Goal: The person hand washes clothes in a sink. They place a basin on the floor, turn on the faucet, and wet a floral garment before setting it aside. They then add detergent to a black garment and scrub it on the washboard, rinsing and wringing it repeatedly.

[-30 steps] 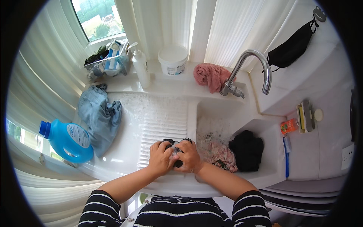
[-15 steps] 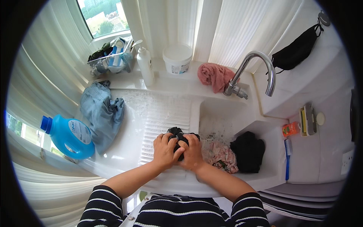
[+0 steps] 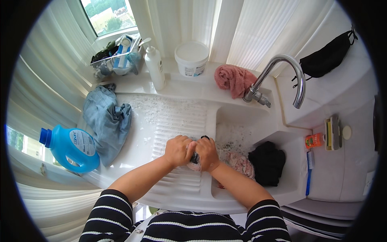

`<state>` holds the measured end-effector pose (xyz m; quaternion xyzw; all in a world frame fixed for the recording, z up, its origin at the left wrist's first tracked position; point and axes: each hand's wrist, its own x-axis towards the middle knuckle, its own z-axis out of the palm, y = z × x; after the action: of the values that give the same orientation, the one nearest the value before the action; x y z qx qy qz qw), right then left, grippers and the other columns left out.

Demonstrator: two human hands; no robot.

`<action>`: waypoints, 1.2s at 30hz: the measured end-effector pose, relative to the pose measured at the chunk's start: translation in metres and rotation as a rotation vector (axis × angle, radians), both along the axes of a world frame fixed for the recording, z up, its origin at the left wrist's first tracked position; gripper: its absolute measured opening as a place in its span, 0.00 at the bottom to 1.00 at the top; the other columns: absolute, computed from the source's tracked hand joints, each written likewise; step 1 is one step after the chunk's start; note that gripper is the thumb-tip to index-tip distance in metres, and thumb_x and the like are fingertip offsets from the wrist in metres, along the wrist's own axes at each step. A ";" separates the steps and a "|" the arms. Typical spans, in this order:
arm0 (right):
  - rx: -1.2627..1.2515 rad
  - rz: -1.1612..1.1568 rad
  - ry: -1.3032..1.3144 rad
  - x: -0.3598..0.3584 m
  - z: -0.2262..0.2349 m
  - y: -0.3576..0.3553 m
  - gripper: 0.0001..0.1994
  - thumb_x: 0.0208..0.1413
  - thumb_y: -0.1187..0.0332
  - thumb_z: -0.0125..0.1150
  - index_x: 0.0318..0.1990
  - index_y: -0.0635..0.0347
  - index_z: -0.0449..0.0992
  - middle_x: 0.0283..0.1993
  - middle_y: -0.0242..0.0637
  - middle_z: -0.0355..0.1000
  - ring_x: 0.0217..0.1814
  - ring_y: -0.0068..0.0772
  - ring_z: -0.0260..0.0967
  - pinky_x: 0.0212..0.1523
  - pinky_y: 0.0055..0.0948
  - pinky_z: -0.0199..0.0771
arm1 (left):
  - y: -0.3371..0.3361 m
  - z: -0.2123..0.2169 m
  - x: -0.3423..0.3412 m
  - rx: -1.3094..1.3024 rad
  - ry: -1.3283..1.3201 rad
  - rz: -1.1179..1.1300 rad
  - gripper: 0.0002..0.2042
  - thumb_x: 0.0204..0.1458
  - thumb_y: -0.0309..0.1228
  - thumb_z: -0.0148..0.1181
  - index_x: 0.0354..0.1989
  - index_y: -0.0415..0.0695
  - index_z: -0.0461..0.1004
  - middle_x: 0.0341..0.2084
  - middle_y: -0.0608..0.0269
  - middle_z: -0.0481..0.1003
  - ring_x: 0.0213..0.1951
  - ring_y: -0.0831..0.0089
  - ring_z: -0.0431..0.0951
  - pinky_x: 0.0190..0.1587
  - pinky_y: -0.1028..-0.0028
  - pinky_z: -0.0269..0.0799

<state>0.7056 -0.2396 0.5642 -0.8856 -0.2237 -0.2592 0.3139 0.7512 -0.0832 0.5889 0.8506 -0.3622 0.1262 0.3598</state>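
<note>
My left hand [image 3: 178, 150] and my right hand [image 3: 207, 153] are pressed together on a small dark wet cloth [image 3: 195, 157], both closed on it. They rest on the ribbed white washboard [image 3: 177, 129] beside the sink basin [image 3: 242, 121]. The cloth is mostly hidden between my palms. A pink patterned garment [image 3: 241, 163] and a black garment [image 3: 267, 162] lie in the basin just right of my right hand.
A blue denim garment [image 3: 107, 121] lies left of the washboard, a blue detergent jug [image 3: 71, 147] beside it. At the back stand a white pump bottle [image 3: 154, 66], white tub [image 3: 191, 58], pink towel [image 3: 234, 78] and chrome tap [image 3: 282, 74]. A wire basket [image 3: 115, 56] sits by the window.
Both hands with the dark cloth slid a little away from me up the washboard, then back toward me, staying pressed together.
</note>
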 end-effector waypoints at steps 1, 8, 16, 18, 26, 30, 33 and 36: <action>0.014 -0.006 -0.022 0.002 0.000 0.001 0.16 0.35 0.57 0.67 0.30 0.55 0.72 0.27 0.38 0.65 0.32 0.43 0.63 0.35 0.39 0.58 | -0.001 0.003 0.000 -0.003 0.017 -0.004 0.14 0.57 0.36 0.51 0.21 0.46 0.73 0.17 0.58 0.71 0.21 0.55 0.71 0.23 0.61 0.66; 0.039 -0.046 0.059 -0.001 0.014 0.003 0.20 0.30 0.57 0.71 0.32 0.55 0.72 0.28 0.35 0.68 0.32 0.41 0.65 0.34 0.38 0.59 | -0.003 0.008 0.005 0.026 0.136 -0.002 0.16 0.58 0.37 0.48 0.20 0.44 0.73 0.17 0.54 0.72 0.22 0.50 0.72 0.25 0.59 0.67; 0.233 -0.134 0.430 -0.010 0.037 -0.008 0.28 0.33 0.46 0.76 0.33 0.58 0.72 0.32 0.39 0.72 0.36 0.45 0.70 0.43 0.41 0.69 | -0.010 0.029 0.008 0.093 0.688 0.232 0.22 0.57 0.52 0.52 0.29 0.42 0.78 0.27 0.53 0.79 0.28 0.57 0.79 0.30 0.65 0.72; 0.481 -0.165 0.732 -0.016 0.043 -0.046 0.32 0.38 0.41 0.74 0.36 0.62 0.72 0.35 0.39 0.73 0.37 0.34 0.71 0.40 0.33 0.71 | -0.011 0.031 0.012 -0.246 1.175 0.197 0.24 0.56 0.54 0.55 0.35 0.41 0.78 0.32 0.54 0.80 0.31 0.61 0.81 0.33 0.67 0.75; 1.429 -0.747 0.810 -0.044 0.012 -0.171 0.25 0.56 0.64 0.66 0.57 0.67 0.67 0.52 0.47 0.71 0.49 0.37 0.73 0.46 0.34 0.75 | -0.066 0.048 -0.008 -1.227 1.947 -0.060 0.31 0.56 0.58 0.52 0.53 0.40 0.70 0.48 0.52 0.74 0.50 0.59 0.76 0.53 0.62 0.74; 0.869 -0.908 0.883 -0.045 -0.014 -0.184 0.22 0.57 0.67 0.63 0.59 0.57 0.68 0.55 0.45 0.70 0.57 0.43 0.69 0.55 0.40 0.69 | -0.120 0.018 -0.024 -1.187 1.838 0.197 0.35 0.57 0.52 0.55 0.65 0.40 0.55 0.61 0.50 0.62 0.60 0.55 0.65 0.61 0.53 0.63; 0.291 -0.810 1.017 -0.039 -0.044 -0.193 0.28 0.55 0.67 0.64 0.64 0.53 0.64 0.68 0.51 0.57 0.69 0.52 0.56 0.65 0.41 0.62 | -0.154 0.010 -0.048 -0.871 1.736 0.308 0.42 0.56 0.47 0.60 0.71 0.43 0.42 0.67 0.49 0.51 0.64 0.53 0.59 0.65 0.51 0.54; 0.032 -0.697 1.072 -0.029 -0.096 -0.192 0.35 0.56 0.62 0.62 0.70 0.47 0.54 0.75 0.48 0.41 0.75 0.56 0.43 0.67 0.51 0.56 | -0.176 -0.020 -0.058 -0.688 1.751 0.350 0.44 0.55 0.45 0.62 0.72 0.46 0.39 0.68 0.49 0.48 0.65 0.53 0.58 0.66 0.50 0.52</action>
<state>0.6767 -0.4312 0.4686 -0.9083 0.2693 0.1296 0.2926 0.6933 -0.2595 0.5691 0.5328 0.2247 -0.4030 0.7094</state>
